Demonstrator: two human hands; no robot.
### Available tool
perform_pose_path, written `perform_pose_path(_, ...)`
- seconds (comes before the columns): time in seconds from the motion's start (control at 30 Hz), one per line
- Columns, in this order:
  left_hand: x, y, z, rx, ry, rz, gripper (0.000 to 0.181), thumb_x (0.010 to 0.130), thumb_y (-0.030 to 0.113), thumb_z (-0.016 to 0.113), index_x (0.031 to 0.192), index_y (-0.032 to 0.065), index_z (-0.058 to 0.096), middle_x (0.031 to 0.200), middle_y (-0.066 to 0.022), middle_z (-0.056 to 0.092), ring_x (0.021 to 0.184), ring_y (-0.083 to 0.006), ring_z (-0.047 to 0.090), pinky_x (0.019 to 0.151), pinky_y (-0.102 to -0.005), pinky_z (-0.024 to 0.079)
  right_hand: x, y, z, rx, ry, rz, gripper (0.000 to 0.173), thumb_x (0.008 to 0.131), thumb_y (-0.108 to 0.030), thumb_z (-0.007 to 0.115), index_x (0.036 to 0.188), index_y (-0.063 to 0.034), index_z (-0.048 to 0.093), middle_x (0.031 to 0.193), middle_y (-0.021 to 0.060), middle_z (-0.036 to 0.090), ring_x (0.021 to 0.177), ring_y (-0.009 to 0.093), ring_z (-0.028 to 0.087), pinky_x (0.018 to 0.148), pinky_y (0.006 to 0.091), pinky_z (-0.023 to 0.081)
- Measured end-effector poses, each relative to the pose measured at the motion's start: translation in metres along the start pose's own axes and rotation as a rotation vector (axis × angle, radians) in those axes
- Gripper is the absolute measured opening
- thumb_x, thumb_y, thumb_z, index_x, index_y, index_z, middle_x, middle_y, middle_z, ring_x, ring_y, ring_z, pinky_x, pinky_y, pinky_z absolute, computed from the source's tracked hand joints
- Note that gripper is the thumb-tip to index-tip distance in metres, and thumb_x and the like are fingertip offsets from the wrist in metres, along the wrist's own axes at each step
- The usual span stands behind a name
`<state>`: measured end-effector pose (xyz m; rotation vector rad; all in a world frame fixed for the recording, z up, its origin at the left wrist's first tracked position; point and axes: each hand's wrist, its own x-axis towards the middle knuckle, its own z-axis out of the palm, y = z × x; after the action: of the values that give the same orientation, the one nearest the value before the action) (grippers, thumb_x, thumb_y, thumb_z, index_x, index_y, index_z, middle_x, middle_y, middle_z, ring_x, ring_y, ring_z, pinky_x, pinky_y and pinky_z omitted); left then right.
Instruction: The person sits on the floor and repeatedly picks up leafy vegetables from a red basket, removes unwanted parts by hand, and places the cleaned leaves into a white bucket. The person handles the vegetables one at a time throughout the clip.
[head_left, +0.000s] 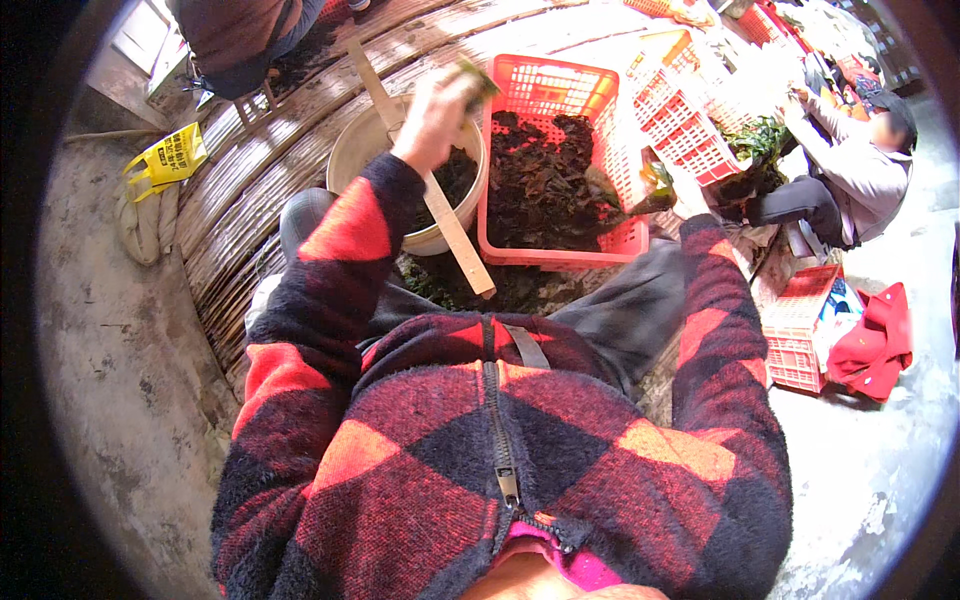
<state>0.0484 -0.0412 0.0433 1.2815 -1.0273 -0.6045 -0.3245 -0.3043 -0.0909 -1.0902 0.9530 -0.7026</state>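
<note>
My left hand is raised over a whitish bucket, closed around a small dark green piece, blurred. A flat wooden strip lies slanted across the bucket's rim. Dark plant matter shows inside the bucket. Beside it stands a red plastic crate with a heap of dark, wet-looking leaves, perhaps seaweed. My right hand is just past the crate's right side, its fingers partly hidden by glare, and holds dark green, leafy strands that reach over the crate's edge.
At right a person sits by a tilted red-and-white crate with green leaves. Another person's dark clothing shows at top left. A yellow bag lies at left. A red crate and red cloth are at lower right.
</note>
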Motion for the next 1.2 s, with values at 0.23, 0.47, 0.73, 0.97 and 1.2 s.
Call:
perform_pose_path(0.23, -0.044, -0.050, 0.077, 0.705, -0.635, -0.093, 0.037, 0.081, 0.030, 0.060, 0.101, -0.0009, 0.064, 0.087, -0.0224, 0.066, 0.085, -0.0335, 0.065, 0.076, -0.0403, 0.049, -0.045, -0.038, 0.086, 0.081, -0.370, -0.136, 0.039, 0.090, -0.002, 0.047, 0.129, -0.0015, 0.047, 0.121, 0.0052, 0.056, 0.106, 0.015, 0.054, 0.094, 0.0295, 0.043)
perform_pose_path(0.47, -0.049, -0.060, 0.092, -0.429, -0.471, -0.699, 0.062, 0.088, 0.059, 0.049, 0.116, 0.0047, 0.056, 0.112, -0.0130, 0.059, 0.105, -0.0253, 0.054, 0.092, -0.0466, 0.040, -0.101, -0.051, 0.157, -0.541, -0.535, -0.252, 0.027, 0.083, -0.003, 0.052, 0.107, 0.0006, 0.063, 0.097, 0.0047, 0.066, 0.089, 0.014, 0.059, 0.086, 0.0285, 0.045)
perform_pose_path(0.73, -0.057, -0.058, 0.062, -0.746, -0.194, -0.620, 0.020, 0.087, 0.009, 0.061, 0.105, 0.0018, 0.061, 0.098, -0.0065, 0.065, 0.085, -0.0159, 0.063, 0.077, -0.0299, 0.051, -0.126, -0.020, 0.205, -0.005, -0.493, 0.004, 0.027, 0.088, -0.010, 0.057, 0.113, 0.0018, 0.059, 0.100, 0.0034, 0.064, 0.088, 0.010, 0.058, 0.083, 0.0257, 0.046)
perform_pose_path(0.97, -0.048, -0.031, 0.025, -0.549, 0.033, -0.223, 0.021, 0.084, 0.003, 0.062, 0.104, -0.0001, 0.061, 0.093, -0.0042, 0.065, 0.081, -0.0093, 0.061, 0.071, -0.0220, 0.049, -0.104, -0.017, 0.254, 0.172, -0.547, 0.002, 0.025, 0.093, -0.011, 0.054, 0.115, 0.0011, 0.058, 0.107, 0.0064, 0.064, 0.095, 0.014, 0.060, 0.087, 0.0292, 0.047)
perform_pose_path(1.2, -0.056, -0.032, -0.020, -0.647, 0.158, -0.589, 0.038, 0.093, 0.039, 0.053, 0.112, 0.0066, 0.056, 0.101, -0.0032, 0.063, 0.087, -0.0138, 0.061, 0.074, -0.0282, 0.048, -0.092, -0.033, 0.312, 0.106, -0.558, -0.167, 0.022, 0.096, -0.012, 0.049, 0.111, 0.0000, 0.061, 0.098, 0.0030, 0.065, 0.081, 0.008, 0.060, 0.072, 0.0216, 0.050)
